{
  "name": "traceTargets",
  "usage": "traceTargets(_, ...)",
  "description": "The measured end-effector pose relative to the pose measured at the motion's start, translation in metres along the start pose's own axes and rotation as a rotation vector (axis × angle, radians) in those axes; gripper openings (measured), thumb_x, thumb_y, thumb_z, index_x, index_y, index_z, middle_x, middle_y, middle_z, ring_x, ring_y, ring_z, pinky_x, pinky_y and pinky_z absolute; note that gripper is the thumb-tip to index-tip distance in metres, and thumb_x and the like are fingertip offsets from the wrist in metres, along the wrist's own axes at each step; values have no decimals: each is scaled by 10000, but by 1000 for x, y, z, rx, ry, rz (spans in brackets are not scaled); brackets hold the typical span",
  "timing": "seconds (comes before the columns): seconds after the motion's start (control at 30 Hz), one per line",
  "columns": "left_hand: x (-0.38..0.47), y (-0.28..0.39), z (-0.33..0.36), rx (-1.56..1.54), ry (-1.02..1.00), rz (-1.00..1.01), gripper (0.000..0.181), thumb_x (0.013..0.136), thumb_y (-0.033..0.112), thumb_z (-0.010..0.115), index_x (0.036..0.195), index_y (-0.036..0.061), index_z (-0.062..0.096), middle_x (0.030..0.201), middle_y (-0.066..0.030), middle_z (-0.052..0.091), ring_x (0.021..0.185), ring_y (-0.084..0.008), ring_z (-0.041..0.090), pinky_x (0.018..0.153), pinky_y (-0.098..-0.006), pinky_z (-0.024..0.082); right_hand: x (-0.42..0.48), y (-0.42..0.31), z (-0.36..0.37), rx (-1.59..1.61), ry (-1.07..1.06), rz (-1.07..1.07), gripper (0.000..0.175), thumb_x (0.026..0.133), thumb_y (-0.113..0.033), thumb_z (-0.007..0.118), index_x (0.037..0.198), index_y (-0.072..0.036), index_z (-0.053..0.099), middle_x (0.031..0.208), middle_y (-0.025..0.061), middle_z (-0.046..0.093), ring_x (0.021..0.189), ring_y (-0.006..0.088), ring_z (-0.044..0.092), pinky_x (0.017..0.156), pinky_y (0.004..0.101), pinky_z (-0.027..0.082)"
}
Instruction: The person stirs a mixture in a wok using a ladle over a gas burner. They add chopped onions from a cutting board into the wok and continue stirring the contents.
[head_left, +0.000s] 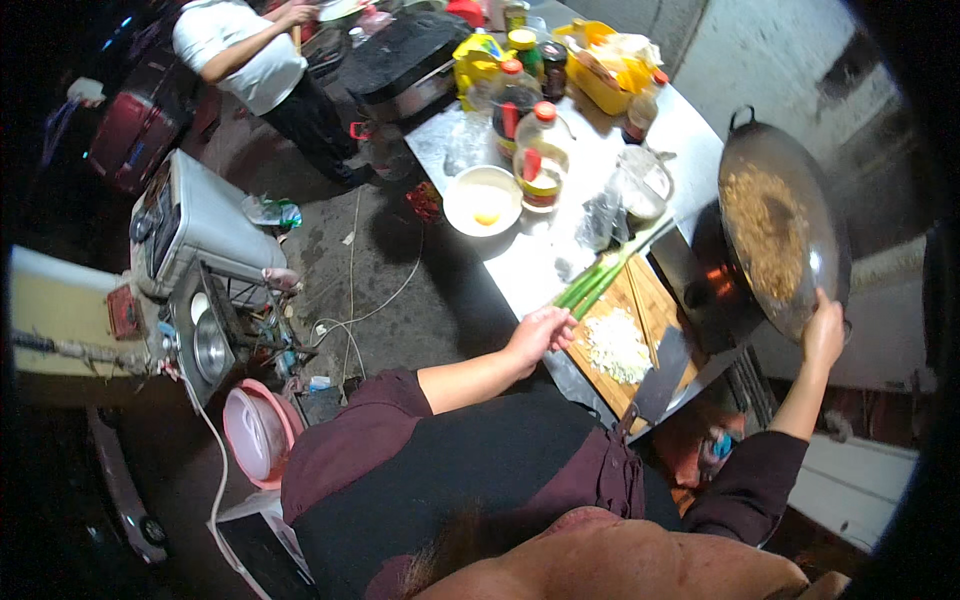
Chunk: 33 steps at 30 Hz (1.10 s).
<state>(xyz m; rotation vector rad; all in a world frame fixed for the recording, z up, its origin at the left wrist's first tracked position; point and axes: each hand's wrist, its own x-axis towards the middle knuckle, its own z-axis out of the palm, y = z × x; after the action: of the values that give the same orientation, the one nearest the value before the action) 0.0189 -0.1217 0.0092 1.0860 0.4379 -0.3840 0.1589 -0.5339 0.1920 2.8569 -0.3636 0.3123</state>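
My right hand (823, 328) grips the near rim of a large wok (814, 172), which is tilted beside the stove. Brown minced food (765, 232) is spread inside the wok. My left hand (541, 335) is half curled at the cut ends of several green scallions (596, 283); whether it holds them cannot be told. The scallions lie across the upper edge of a wooden cutting board (604, 382). On the board are a heap of chopped white pieces (616, 345), a pair of chopsticks (642, 311) and a cleaver (664, 375).
A white bowl with egg (482, 201) stands at the metal table's (517, 281) left edge. Behind it are sauce bottles (544, 157) and a yellow basket (600, 82). Flame glows in the stove (720, 281). Another person (247, 64) stands far left. Pink basins (259, 435) and cables lie on the floor.
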Motion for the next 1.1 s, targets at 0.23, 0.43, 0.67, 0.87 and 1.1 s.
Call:
traceTargets(0.23, -9, 0, -16, -38, 13, 40, 277, 963, 273, 454, 923, 43, 603, 742, -26, 609, 624, -88, 563, 588, -210, 446, -65, 28, 6, 187, 4, -47, 366, 869, -49, 508, 1201, -172, 600, 895, 143, 543, 838, 323, 572, 737, 410, 466)
traceTargets(0.43, -7, -1, -16, -21, 8, 41, 280, 963, 286, 452, 925, 53, 602, 746, -18, 607, 634, -86, 558, 608, -213, 448, -139, 40, 20, 449, 137, 64, 430, 891, -33, 518, 1295, -178, 540, 887, 123, 528, 802, 284, 526, 745, 376, 435)
traceTargets(0.67, -4, 4, 1, -14, -59, 25, 272, 962, 287, 460, 941, 50, 590, 745, -26, 603, 632, -92, 558, 609, -223, 456, -165, 30, 38, 619, 163, 136, 422, 892, -27, 508, 1295, -147, 538, 972, 136, 556, 875, 291, 547, 799, 365, 439)
traceTargets(0.87, -9, 14, 5, 25, -41, 38, 252, 946, 222, 484, 940, 10, 620, 732, -50, 609, 629, -117, 574, 603, -236, 465, -172, 23, 13, 638, 234, 65, 398, 876, -13, 520, 1249, -141, 574, 930, 146, 555, 859, 297, 553, 793, 360, 440)
traceTargets(1.1, -12, 17, 0, -11, -28, 3, 293, 973, 264, 438, 972, 2, 571, 753, -66, 589, 649, -145, 552, 628, -266, 457, -152, 74, -104, 154, 203, -14, 314, 765, -10, 536, 999, -149, 693, 801, 96, 568, 765, 289, 586, 657, 379, 463)
